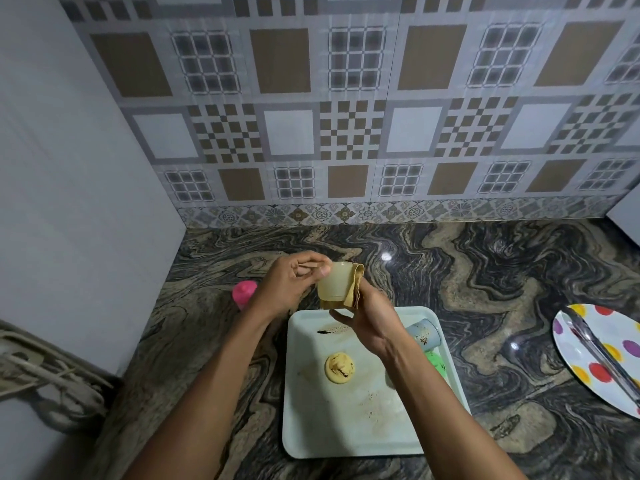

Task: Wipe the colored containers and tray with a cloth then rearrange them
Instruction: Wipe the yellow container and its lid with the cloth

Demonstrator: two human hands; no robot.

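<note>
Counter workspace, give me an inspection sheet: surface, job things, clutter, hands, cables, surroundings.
Surface: dark veined stone counter, glossy.
Job's things: pale cup held above stained tray, cloth against it; yellow lid, blue cup on its side and green container, partly hidden by the forearm, on tray; pink container on counter.
Clutter: spotted plate with metal utensil.
Hands: left hand grips pale cup; right hand holds cloth.
Cables: bundle at lower left.
Surroundings: patterned tile wall.

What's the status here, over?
Left hand grips yellow cup. Right hand holds cloth against it. Blue cup, green cup on stained tray. Nothing blocking.
</note>
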